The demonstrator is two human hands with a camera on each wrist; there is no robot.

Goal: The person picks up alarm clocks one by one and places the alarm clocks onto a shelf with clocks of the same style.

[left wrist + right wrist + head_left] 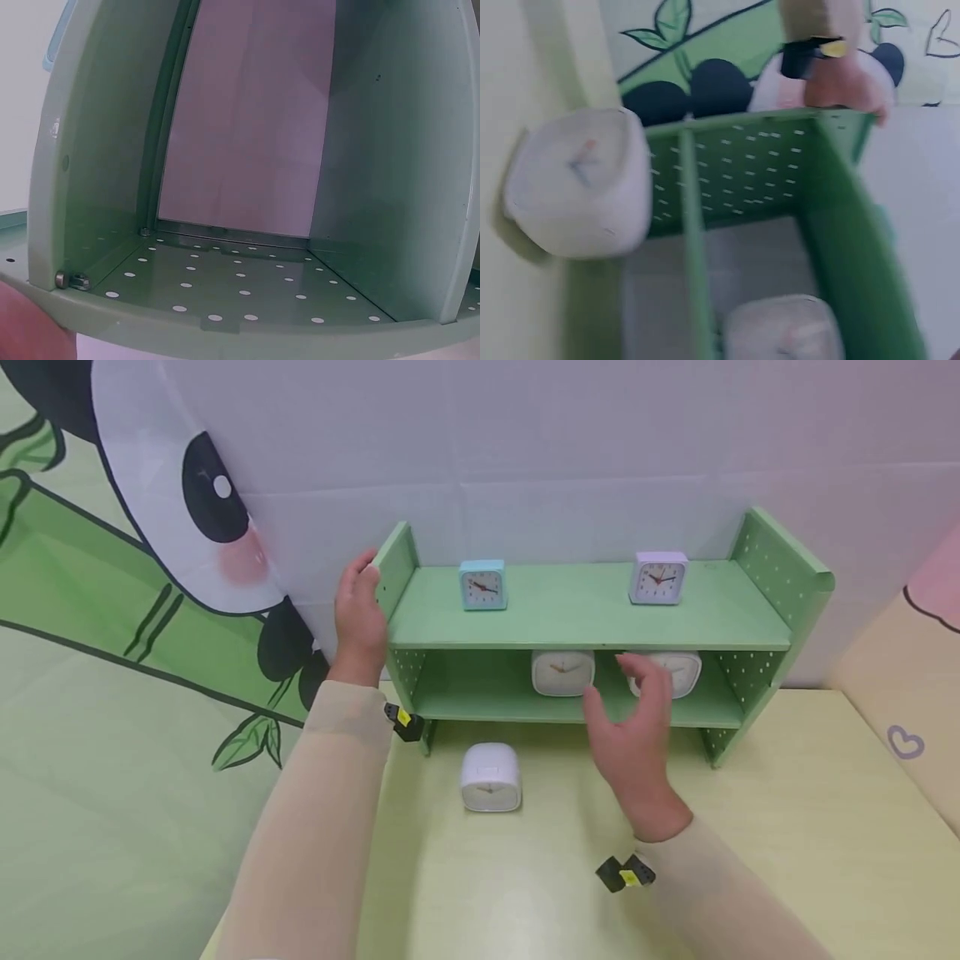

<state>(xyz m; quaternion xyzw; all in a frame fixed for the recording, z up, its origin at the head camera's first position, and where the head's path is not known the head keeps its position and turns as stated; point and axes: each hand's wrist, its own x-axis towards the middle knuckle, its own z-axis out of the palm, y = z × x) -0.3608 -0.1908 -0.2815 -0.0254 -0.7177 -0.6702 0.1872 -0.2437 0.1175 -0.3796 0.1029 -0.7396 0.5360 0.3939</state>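
A two-tier green shelf (592, 627) stands against the back wall. My left hand (360, 622) holds its left side panel near the upper edge, with a fingertip over that edge in the right wrist view. My right hand (633, 735) is in front of the lower tier, thumb and fingers spread apart, holding nothing. Behind it are a white clock (562, 673) and another white clock (684, 672), partly covered by its fingers. A third white clock (491, 777) sits on the table in front of the shelf. In the right wrist view this table clock (577, 180) looks blurred.
On the upper tier stand a small blue clock (483, 586) at the left and a small purple clock (658, 578) at the right. The right side panel (783, 560) rises above the tier. A pale yellow table (525, 893) lies beneath the shelf.
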